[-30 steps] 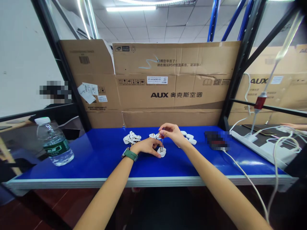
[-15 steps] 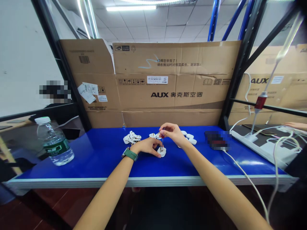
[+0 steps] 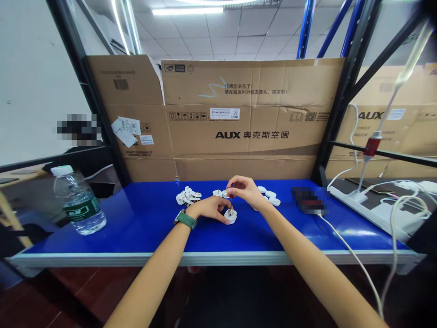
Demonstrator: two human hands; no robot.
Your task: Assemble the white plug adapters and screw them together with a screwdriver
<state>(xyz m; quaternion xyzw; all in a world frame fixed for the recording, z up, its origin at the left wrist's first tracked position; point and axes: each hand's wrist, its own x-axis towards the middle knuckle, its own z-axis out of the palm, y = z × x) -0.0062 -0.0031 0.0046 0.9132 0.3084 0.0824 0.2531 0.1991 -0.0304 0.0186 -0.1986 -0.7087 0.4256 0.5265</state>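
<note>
On the blue table top (image 3: 143, 228) my left hand (image 3: 209, 208), with a green watch at the wrist, pinches a small white plug part (image 3: 231, 216) and holds it down. My right hand (image 3: 245, 190) is closed round a thin screwdriver (image 3: 231, 200) with a red handle, which stands upright with its tip in the plug part. More white plug parts (image 3: 187, 196) lie in a heap just left of my hands, and others (image 3: 269, 197) lie behind my right wrist.
A water bottle (image 3: 79, 201) stands at the table's left end. A dark blurred object (image 3: 309, 199) lies right of my hands. A white power strip (image 3: 372, 209) with cables sits on the neighbouring bench. Cardboard boxes (image 3: 239, 118) wall off the back.
The screwdriver and plug part stay in place under my hands. The view has shifted very slightly; nothing else has moved.
</note>
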